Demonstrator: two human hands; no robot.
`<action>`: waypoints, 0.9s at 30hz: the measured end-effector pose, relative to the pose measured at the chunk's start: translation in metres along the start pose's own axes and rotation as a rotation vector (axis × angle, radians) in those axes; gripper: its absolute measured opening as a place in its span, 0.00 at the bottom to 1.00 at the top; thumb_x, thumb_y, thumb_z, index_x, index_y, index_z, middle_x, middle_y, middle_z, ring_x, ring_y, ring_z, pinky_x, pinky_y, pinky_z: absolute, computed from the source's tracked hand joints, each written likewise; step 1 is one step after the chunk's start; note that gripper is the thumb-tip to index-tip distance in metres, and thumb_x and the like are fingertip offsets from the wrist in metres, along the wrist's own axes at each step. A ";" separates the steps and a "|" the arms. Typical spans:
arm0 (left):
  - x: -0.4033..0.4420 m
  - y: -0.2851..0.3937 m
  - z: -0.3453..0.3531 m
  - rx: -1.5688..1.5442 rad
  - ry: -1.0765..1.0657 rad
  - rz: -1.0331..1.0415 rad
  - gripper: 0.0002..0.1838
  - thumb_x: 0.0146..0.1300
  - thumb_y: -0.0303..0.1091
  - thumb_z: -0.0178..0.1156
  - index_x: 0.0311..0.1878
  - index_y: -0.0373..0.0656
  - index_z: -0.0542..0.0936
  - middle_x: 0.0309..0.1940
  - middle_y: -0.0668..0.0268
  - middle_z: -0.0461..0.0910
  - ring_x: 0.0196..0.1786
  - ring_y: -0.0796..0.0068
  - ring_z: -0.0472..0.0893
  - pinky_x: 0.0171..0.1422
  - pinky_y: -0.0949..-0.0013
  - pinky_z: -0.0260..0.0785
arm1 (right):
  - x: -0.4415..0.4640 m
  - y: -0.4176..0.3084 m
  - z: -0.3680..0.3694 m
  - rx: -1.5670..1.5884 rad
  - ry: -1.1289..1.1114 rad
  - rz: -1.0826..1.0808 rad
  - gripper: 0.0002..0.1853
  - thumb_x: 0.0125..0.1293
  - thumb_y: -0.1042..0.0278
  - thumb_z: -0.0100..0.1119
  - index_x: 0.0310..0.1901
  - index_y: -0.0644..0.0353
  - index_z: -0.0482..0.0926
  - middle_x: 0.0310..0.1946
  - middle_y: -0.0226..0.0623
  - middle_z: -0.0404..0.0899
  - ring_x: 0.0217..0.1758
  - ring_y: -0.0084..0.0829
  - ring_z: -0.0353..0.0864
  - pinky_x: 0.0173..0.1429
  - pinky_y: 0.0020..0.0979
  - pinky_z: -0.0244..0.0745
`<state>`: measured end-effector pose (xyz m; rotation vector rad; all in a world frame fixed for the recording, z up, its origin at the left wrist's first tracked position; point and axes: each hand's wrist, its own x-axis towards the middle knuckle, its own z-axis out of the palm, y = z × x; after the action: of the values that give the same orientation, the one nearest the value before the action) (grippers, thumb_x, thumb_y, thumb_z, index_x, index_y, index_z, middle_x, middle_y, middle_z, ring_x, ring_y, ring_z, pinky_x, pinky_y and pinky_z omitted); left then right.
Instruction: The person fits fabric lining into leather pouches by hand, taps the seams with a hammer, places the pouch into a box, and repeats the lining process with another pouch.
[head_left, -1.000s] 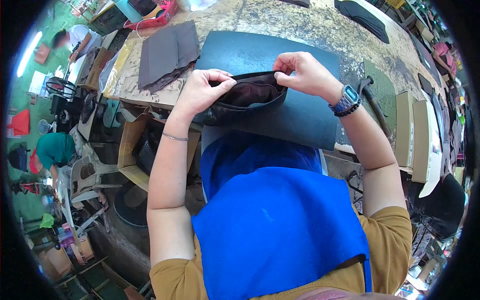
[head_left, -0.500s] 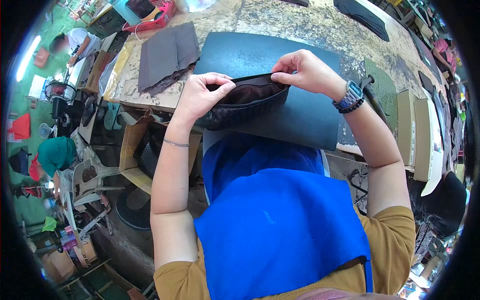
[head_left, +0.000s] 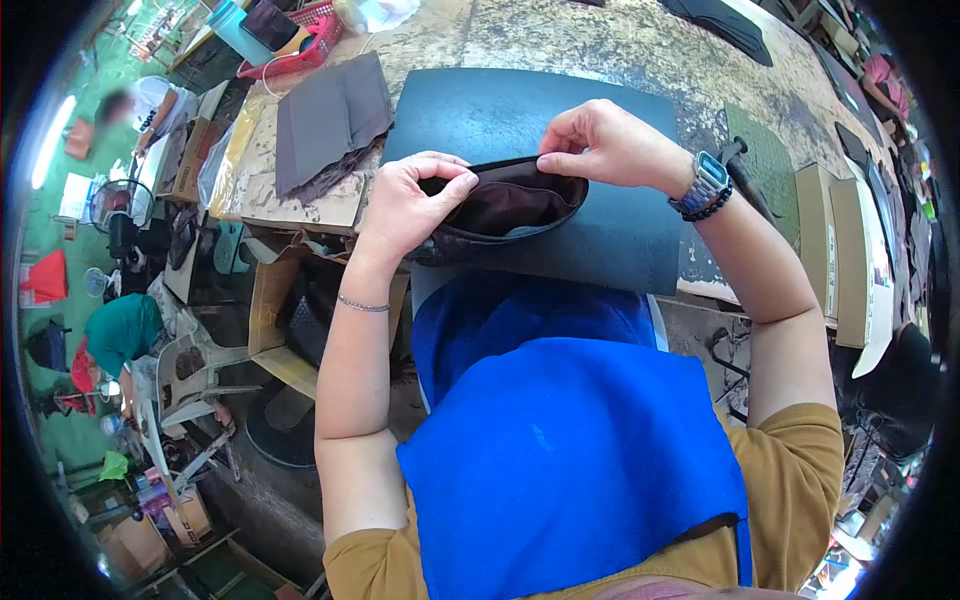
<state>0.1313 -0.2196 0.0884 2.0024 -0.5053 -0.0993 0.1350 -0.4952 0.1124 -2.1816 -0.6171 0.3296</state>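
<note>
"Over the dark mat (head_left: 440, 110) on the worktable (head_left: 560, 40), what reaches you through the head camera?"

"From my remote seat I see a dark pouch (head_left: 520, 205), its mouth open toward the wearer, showing a brownish lining."

"Which way does it lie from the hands?"

"Between them and slightly toward the wearer. Its long axis runs left to right, the right end angled a little away. The left hand (head_left: 408, 205) is nearer an end: it hides the left end of the opening. The right hand (head_left: 605, 150) is at the far rim, just short of the right end."

"Are they gripping?"

"Both pinch the rim between thumb and fingers. I cannot tell whether the underside touches the mat."

"What lies about?"

"Beyond the left hand, a stack of dark sheets (head_left: 335, 120); past the right wrist, what looks like a hammer (head_left: 752, 188)."
</note>
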 end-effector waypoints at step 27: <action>-0.003 0.018 0.020 -0.011 -0.105 0.109 0.06 0.58 0.28 0.70 0.34 0.35 0.87 0.36 0.61 0.87 0.41 0.75 0.84 0.50 0.72 0.74 | -0.019 -0.010 0.013 0.113 -0.039 0.025 0.11 0.65 0.65 0.64 0.36 0.67 0.84 0.26 0.33 0.84 0.30 0.20 0.81 0.37 0.25 0.77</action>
<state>0.1175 -0.2419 0.0939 1.9624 -0.6789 -0.1396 0.1099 -0.4914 0.1119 -2.0805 -0.5787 0.4114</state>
